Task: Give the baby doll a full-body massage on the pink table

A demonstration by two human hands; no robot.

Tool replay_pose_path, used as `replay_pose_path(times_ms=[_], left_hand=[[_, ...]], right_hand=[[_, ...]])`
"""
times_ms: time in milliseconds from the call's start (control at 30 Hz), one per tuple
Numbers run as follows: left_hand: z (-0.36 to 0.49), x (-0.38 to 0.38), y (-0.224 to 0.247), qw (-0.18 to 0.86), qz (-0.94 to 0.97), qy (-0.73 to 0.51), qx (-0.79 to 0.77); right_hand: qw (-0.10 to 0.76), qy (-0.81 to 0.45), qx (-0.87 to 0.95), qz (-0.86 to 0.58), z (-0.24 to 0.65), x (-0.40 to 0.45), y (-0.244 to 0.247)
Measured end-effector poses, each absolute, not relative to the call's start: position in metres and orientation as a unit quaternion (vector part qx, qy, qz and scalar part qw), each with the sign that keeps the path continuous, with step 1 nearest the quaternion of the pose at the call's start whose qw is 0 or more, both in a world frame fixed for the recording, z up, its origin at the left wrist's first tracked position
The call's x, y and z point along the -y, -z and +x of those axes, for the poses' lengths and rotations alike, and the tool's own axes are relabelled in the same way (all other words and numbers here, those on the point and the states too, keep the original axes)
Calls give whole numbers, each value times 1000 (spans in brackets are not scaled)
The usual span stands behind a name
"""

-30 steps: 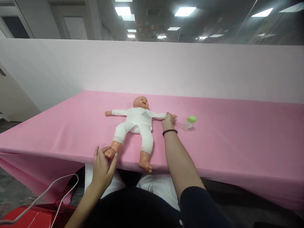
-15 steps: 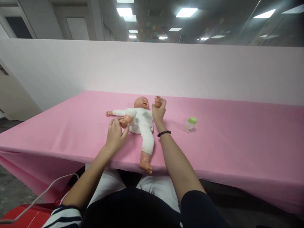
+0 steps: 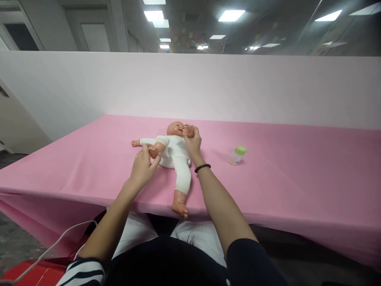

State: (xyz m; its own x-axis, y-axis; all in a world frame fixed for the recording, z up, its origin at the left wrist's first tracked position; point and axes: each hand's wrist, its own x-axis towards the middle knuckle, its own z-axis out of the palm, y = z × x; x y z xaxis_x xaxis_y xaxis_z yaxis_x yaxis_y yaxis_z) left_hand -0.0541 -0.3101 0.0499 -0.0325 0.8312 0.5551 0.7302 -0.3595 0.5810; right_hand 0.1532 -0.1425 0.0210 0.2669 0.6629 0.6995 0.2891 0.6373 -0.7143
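A baby doll (image 3: 175, 153) in a white suit lies on its back on the pink-covered table (image 3: 89, 174). My left hand (image 3: 143, 169) grips the doll's foot (image 3: 156, 150), with that leg folded up over the belly. My right hand (image 3: 193, 141) holds the doll's small plastic hand (image 3: 189, 132) beside its head. The doll's other leg stretches towards the table's near edge, its bare foot (image 3: 180, 206) at the edge. A green-capped baby bottle (image 3: 237, 155) stands to the right of my right hand, untouched.
A pale pink partition (image 3: 190, 87) runs along the table's far side. A black bead bracelet (image 3: 202, 168) circles my right wrist. Below the table's near left edge lie a white cable (image 3: 56, 242) and a red object (image 3: 32, 274).
My right hand has moved left, bringing the doll's hand closer to its face. My left hand has shifted slightly left with the doll's foot. The doll's straight leg has shifted slightly left.
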Motion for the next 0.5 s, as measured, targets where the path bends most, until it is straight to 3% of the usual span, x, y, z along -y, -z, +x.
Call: replay_pose_path(times_ms=[133,267,500], left_hand=[[-69,360,-41,54,660,-498,-560],[-82,400,-18,43,647,-483,-589],[-85,427,48,29,653,-462,-600]], right_hand=[[762,-172,427,-455,170,134,-22],[780,-207,286,-517,195,123,-12],[661,-271,200,-670,225,112,7]])
